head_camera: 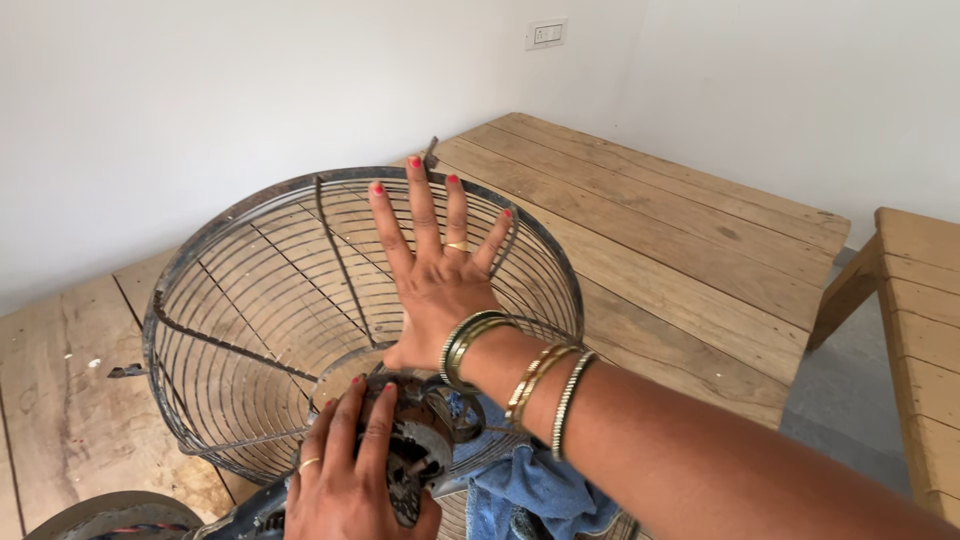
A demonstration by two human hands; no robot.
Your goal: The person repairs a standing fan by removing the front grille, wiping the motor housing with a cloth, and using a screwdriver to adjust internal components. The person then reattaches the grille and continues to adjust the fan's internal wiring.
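From the head camera, the right hand [435,260] was spread wide and flat, fingers fanned out, pressed against the inside of a wire fan guard [250,300]. It held nothing; the palm and fingers lay on the thin wires near the far rim. A ring [456,246] sat on one finger, and several bangles [520,370] circled the wrist and forearm.

The left hand [350,470] was curled around the fan motor [420,450], a dark, worn metal lump at the narrow back end of the guard. Its fingers wrapped over the top of the motor, with a ring on one of them.

The guard was a rusty round cage, tilted so that its open mouth faced up and away from the person. It rested on a wooden platform [680,240] made of wide planks, close to the lower middle of the view. Some blue denim cloth [520,490] lay under the right forearm, just beside the motor. A second wooden bench [925,290] stood well apart at the right edge. A wall switch [546,34] showed on the white wall behind.
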